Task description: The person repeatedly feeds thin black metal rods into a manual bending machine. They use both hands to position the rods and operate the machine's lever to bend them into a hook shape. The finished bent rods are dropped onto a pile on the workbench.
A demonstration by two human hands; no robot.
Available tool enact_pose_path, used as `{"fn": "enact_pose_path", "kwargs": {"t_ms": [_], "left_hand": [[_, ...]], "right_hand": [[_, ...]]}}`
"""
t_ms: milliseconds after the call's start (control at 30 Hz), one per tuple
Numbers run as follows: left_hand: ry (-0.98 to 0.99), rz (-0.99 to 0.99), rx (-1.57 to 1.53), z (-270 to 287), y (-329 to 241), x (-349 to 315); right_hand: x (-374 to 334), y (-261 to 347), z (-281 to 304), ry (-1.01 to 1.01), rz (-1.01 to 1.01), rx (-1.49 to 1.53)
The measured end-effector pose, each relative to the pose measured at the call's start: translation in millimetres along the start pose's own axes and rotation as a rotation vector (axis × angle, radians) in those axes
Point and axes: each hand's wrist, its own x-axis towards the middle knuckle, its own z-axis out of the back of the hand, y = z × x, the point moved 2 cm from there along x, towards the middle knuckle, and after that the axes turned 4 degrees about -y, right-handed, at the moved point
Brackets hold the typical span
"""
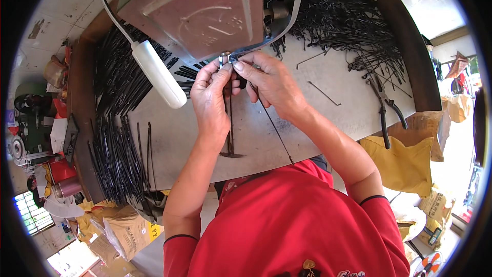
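Observation:
Both hands meet under the nose of a reddish-brown machine head, right at its small metal tip. My left hand is closed, thumb and fingers pinched at the tip; what they grip is mostly hidden. Dark narrow bars run down from beneath it to a flat dark foot on the table. My right hand is closed too, its thumb and forefinger at the same tip. A thin black rod slants from under its fingers toward the table's front edge.
The metal table carries black strips in bundles at left and a heap of bent black rods at far right. Pliers lie at the right edge. A white lamp hangs left of my hands. Loose bent rods lie at right.

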Motion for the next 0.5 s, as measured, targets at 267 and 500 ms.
{"fn": "enact_pose_path", "kwargs": {"t_ms": [267,500], "left_hand": [[0.022,0.033,0.035,2.1,-0.4,0.0],[0.032,0.073,-0.011,1.9,-1.2,-1.1]], "right_hand": [[1.9,-0.5,-1.4,-0.019,0.0,0.012],[1.9,1.5,-1.9,-0.01,-0.003,0.059]]}}
